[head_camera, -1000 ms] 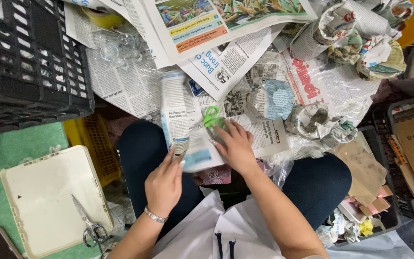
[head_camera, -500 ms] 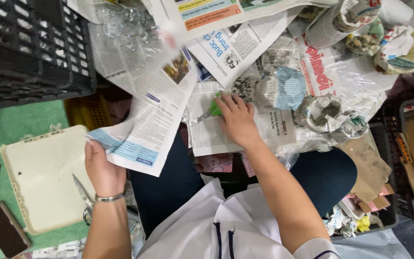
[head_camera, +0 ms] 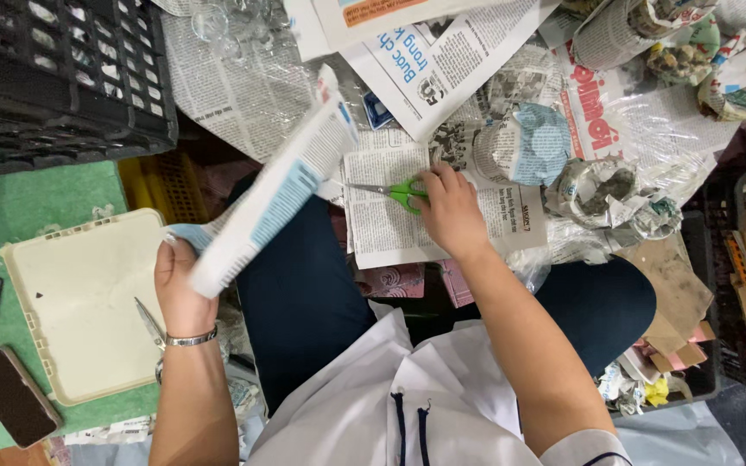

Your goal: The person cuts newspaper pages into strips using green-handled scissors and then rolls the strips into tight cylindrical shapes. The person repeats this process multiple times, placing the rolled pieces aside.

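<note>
The floor was seen from above, thickly spread with newspaper sheets (head_camera: 243, 95) and crowded on every side, with little bare room left. At the far left a black plastic crate (head_camera: 53, 78) filled the upper corner, its edge running just above a green mat (head_camera: 36, 194). On the mat lay a cream plastic lid (head_camera: 79, 302), a dark phone (head_camera: 12, 395) near its lower corner, and a pair of metal scissors (head_camera: 150, 324) at its right edge, just beside the left wrist.

The left hand (head_camera: 179, 289) was closed around the lower end of a folded newspaper sheet (head_camera: 278, 190), which was held up and tilted toward the upper right; the forearm came up from the bottom edge, and a bracelet was worn at the wrist. Between the two arms the dark trousers of the seated person were visible.

The right hand (head_camera: 451, 211) was laid palm down, its fingers curled over the handles of green-handled scissors (head_camera: 395, 190), whose blades pointed left across a flat cut sheet of newsprint (head_camera: 386, 220) on the lap. Whether the fingers were through the handles could not be told. Farther right, newspaper-wrapped bundles (head_camera: 602, 185) were heaped, and brown cardboard pieces (head_camera: 671, 289) lay at the edge.
</note>
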